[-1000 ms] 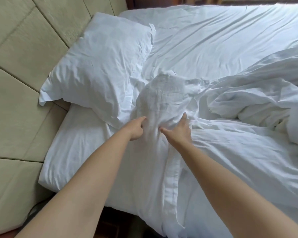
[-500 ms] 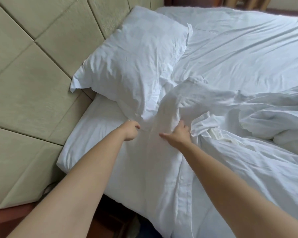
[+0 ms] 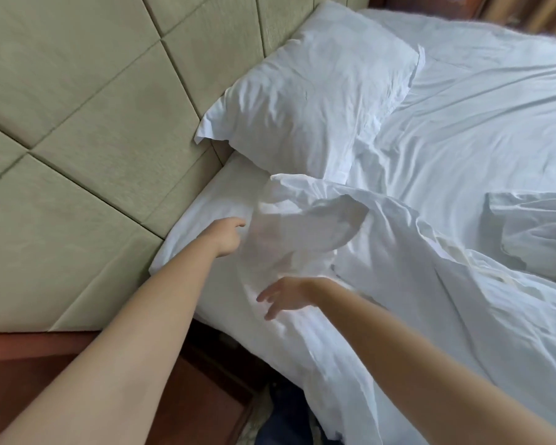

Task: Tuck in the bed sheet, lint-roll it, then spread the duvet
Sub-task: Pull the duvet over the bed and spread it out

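The headboard (image 3: 87, 130) fills the left of the view. Next comes the left hand (image 3: 227, 237), reached over the bare strip of sheet (image 3: 203, 226) at the mattress corner. Its fingers (image 3: 238, 224) point toward a loose, blurred flap of duvet (image 3: 302, 226) just ahead of them; whether they pinch its edge or have let it go cannot be told, since the tips sit against the moving cloth.

Below and right of that flap is the right hand (image 3: 289, 295), fingers (image 3: 265, 297) spread and relaxed, holding nothing, hovering just above the duvet where it drapes over the bed's side. The pillow (image 3: 305, 91) lies beyond both sets of fingers against the headboard. Farther right, the duvet is bunched in folds, with flat sheet past it.

Risks, as judgement: the flap looks airborne, so it may drop folded on itself beside the left fingers, leaving a doubled corner that hides the sheet. The sheet's edge under the right fingers is covered, so it is hard to tell if it is tucked; spreading the duvet now could skip that and the lint-rolling. A careless tug near the pillow could drag it askew. The hanging side could also slide the duvet toward the floor.
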Available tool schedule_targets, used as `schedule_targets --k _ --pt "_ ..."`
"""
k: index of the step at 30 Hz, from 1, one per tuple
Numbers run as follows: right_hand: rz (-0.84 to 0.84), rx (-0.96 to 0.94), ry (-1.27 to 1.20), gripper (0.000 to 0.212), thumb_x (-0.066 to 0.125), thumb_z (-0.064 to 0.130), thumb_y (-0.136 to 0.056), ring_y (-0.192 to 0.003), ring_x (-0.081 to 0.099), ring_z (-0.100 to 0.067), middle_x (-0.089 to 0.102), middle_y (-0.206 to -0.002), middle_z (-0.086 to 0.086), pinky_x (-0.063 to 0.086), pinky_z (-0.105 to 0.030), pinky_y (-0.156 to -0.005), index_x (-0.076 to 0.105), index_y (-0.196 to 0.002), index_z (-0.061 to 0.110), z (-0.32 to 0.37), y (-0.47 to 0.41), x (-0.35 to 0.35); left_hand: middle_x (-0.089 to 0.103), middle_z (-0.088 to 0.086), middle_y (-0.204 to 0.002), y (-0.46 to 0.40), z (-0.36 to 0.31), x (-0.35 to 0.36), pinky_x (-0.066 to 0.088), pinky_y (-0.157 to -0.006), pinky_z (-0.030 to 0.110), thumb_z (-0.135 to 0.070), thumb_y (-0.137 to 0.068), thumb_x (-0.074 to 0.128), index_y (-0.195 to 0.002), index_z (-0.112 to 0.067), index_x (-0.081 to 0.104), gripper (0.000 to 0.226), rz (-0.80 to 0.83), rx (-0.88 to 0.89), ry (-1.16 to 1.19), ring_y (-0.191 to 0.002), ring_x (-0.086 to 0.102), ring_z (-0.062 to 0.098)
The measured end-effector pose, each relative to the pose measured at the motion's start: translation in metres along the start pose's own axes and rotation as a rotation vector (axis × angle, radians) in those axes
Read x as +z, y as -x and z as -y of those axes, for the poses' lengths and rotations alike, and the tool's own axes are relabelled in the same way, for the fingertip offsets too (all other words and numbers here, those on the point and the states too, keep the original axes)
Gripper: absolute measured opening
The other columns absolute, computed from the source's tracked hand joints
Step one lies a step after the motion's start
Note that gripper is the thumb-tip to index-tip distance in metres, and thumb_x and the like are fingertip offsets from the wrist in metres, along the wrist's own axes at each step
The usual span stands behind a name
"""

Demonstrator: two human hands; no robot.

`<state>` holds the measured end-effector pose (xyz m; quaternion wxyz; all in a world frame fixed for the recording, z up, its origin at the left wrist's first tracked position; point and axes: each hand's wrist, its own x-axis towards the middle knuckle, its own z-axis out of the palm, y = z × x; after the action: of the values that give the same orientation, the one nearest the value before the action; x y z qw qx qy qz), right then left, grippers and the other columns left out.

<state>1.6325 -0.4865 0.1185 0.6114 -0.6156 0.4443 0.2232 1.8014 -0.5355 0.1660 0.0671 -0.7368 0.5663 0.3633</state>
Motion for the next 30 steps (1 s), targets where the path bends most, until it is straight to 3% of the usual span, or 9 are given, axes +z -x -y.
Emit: schedule_targets --k 3,6,9,13,15,18,24,30 --pt "-0.137 0.053 0.134 0.058 0.065 0.025 -0.089 -0.13 0.044 -0.023 0.043 -0.146 -0.003 0.035 -0.031 -0.108 0.044 -0.142 0.025 -0.002 -0.002 -0.002 0.054 0.009 -0.132 0.003 0.005 0.004 0.044 -0.095 0.036 -0.015 -0.098 0.037 -0.124 -0.018 0.056 0.032 -0.041 0.033 -0.05 -0.116 0.052 0.028" --pt "-0.346 0.096 0.219 0.052 0.058 0.023 -0.091 -0.131 0.042 -0.024 0.043 -0.145 -0.007 0.034 -0.027 -0.104 0.044 -0.142 0.021 -0.013 0.007 -0.024 0.057 0.014 -0.117 0.005 -0.003 0.009 0.045 -0.088 0.04 -0.018 -0.098 0.036 -0.106 -0.012 0.051 0.017 -0.071 0.033 -0.095 -0.106 0.054 0.033" --pt "-0.5 0.129 0.209 0.048 0.052 0.015 -0.089 -0.126 0.047 -0.029 0.047 -0.138 -0.012 0.038 -0.029 -0.1 0.046 -0.137 0.014 -0.033 0.013 -0.045 0.056 0.009 -0.123 0.002 -0.015 0.011 0.046 -0.088 0.038 -0.018 -0.097 0.037 -0.119 -0.014 0.052 0.027 -0.156 -0.021 -0.188 -0.109 0.055 0.03" --pt "-0.657 0.129 0.258 0.042 0.05 0.03 -0.093 -0.122 0.046 -0.032 0.046 -0.128 -0.013 0.04 -0.035 -0.097 0.046 -0.133 0.018 -0.056 0.014 -0.064 0.056 0.005 -0.124 -0.004 -0.041 0.015 0.044 -0.08 0.032 -0.011 -0.093 0.038 -0.12 -0.016 0.057 0.033 -0.185 -0.002 -0.237 -0.105 0.053 0.026" --pt "-0.671 0.112 0.285 0.045 0.052 0.035 -0.093 -0.123 0.044 -0.032 0.044 -0.129 -0.013 0.039 -0.035 -0.096 0.045 -0.133 0.017 -0.059 0.014 -0.075 0.054 0.002 -0.127 -0.008 -0.052 0.019 0.039 -0.077 0.029 -0.009 -0.092 0.04 -0.123 -0.018 0.056 0.036 -0.157 0.01 -0.262 -0.109 0.052 0.025" --pt "-0.682 0.063 0.321 0.054 0.057 0.038 -0.091 -0.125 0.04 -0.031 0.042 -0.135 -0.012 0.038 -0.037 -0.099 0.04 -0.137 0.015 -0.057 0.012 -0.088 0.044 0.001 -0.139 -0.016 -0.061 0.026 0.043 -0.088 0.034 -0.012 -0.093 0.042 -0.136 -0.02 0.048 0.044 -0.12 0.062 -0.333 -0.123 0.045 0.025" --pt "-0.643 0.005 0.425 0.062 0.063 0.027 -0.084 -0.13 0.034 -0.027 0.038 -0.139 -0.006 0.037 -0.036 -0.1 0.038 -0.14 0.017 -0.039 -0.004 -0.102 0.038 0.003 -0.143 -0.04 -0.057 0.019 0.043 -0.097 0.038 -0.016 -0.093 0.047 -0.14 -0.021 0.043 0.048 -0.072 0.078 -0.451 -0.129 0.039 0.026" --pt "-0.63 0.032 0.543 0.083 0.066 0.029 -0.084 -0.146 0.01 -0.026 0.01 -0.159 -0.01 0.019 -0.037 -0.115 0.017 -0.151 0.022 -0.025 -0.041 -0.126 0.034 0.004 -0.144 -0.101 -0.041 0.003 0.035 -0.103 0.038 -0.027 -0.087 0.058 -0.144 -0.02 0.034 0.063 -0.069 0.105 -0.473 -0.133 0.032 0.026"
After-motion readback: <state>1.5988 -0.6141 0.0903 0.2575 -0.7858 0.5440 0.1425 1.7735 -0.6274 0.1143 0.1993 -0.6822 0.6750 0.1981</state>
